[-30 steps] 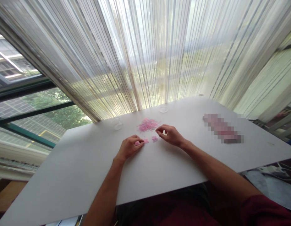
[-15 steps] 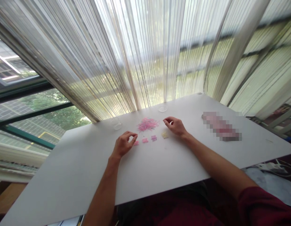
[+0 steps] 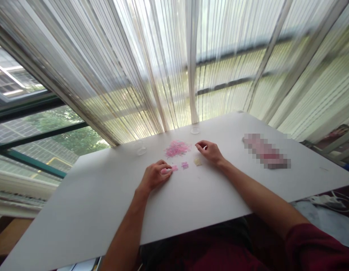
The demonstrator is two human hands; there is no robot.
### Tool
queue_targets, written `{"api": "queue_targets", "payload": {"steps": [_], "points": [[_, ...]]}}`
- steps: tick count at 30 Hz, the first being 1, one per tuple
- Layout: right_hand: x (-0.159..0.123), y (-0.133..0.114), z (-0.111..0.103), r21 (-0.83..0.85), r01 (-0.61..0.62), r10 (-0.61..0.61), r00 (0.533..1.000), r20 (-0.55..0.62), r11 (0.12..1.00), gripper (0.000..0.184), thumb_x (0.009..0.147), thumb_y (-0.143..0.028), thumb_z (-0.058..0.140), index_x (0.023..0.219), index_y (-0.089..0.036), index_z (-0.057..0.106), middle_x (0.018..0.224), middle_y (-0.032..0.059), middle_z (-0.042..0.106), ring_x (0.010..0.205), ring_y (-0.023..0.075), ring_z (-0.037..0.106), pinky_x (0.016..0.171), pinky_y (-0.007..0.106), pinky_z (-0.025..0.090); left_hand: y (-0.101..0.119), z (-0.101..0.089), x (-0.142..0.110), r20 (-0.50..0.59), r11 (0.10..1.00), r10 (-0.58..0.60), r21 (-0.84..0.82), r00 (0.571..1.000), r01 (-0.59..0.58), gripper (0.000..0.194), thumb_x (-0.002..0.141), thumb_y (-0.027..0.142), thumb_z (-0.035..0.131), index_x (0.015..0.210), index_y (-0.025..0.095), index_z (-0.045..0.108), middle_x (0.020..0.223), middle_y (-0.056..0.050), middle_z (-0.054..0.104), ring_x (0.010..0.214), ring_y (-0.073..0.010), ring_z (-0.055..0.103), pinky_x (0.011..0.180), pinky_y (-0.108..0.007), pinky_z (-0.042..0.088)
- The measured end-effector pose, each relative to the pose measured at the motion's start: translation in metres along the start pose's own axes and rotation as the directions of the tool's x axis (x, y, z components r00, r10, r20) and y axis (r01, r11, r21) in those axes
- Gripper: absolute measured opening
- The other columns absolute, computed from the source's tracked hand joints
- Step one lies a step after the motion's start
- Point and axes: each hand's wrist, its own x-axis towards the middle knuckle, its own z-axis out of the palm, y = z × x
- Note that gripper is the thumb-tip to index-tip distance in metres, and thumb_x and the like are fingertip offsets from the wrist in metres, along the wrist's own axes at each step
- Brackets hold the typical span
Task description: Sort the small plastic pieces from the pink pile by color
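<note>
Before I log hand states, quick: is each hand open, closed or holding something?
Left hand: bent over the small pink groups; grip cannot be told.
Right hand: curled beside the large pink pile; grip cannot be told.

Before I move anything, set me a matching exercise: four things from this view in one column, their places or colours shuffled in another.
Column one:
1. Large pile
2. Small pile nearest the right hand
3. Left hand
4. Curtain

Column two:
A. Pale yellow
B. Hanging beyond the far edge of the table
C. At the left end of the row of small piles
D. Mostly pink

Right pairs: 1-D, 2-A, 3-C, 4-B
</note>
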Motion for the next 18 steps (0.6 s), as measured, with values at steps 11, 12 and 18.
{"api": "queue_targets", "payload": {"steps": [11, 12, 18], "points": [[0.001, 0.001, 0.001, 0.009, -0.006, 0.006, 1.000, 0.009, 1.000, 0.019, 0.082, -0.031, 0.057, 0.080, -0.018, 0.071, 0.075, 0.0030, 0.072, 0.068, 0.0151, 0.063, 0.066, 0.026, 0.050, -0.014, -0.013, -0.002, -0.002, 0.990, -0.032, -0.140, 0.999, 0.031, 0.019, 0.084, 0.034, 0.061, 0.088, 0.023, 0.076, 0.087, -0.002, 0.070, 0.067, -0.0113, 0.057, 0.063, -0.022, 0.043], [0.000, 0.001, 0.001, 0.008, -0.005, 0.005, 1.000, 0.010, 1.000, 0.019, 0.082, -0.031, 0.057, 0.080, -0.018, 0.071, 0.075, 0.0029, 0.072, 0.067, 0.0150, 0.063, 0.066, 0.026, 0.050, -0.019, -0.017, -0.003, 0.017, 0.985, -0.053, -0.161, 0.998, 0.055, 0.020, 0.084, 0.035, 0.061, 0.087, 0.023, 0.076, 0.085, -0.002, 0.069, 0.065, -0.0113, 0.055, 0.062, -0.022, 0.043], [0.000, 0.003, 0.001, 0.001, -0.001, 0.001, 1.000, 0.017, 1.000, 0.020, 0.082, -0.032, 0.056, 0.080, -0.019, 0.071, 0.075, 0.0025, 0.072, 0.067, 0.0149, 0.062, 0.067, 0.026, 0.050, -0.041, -0.031, -0.012, 0.146, 0.964, -0.140, -0.205, 0.979, 0.168, 0.020, 0.078, 0.037, 0.064, 0.083, 0.023, 0.078, 0.077, -0.002, 0.067, 0.066, -0.0126, 0.056, 0.062, -0.024, 0.043]]}}
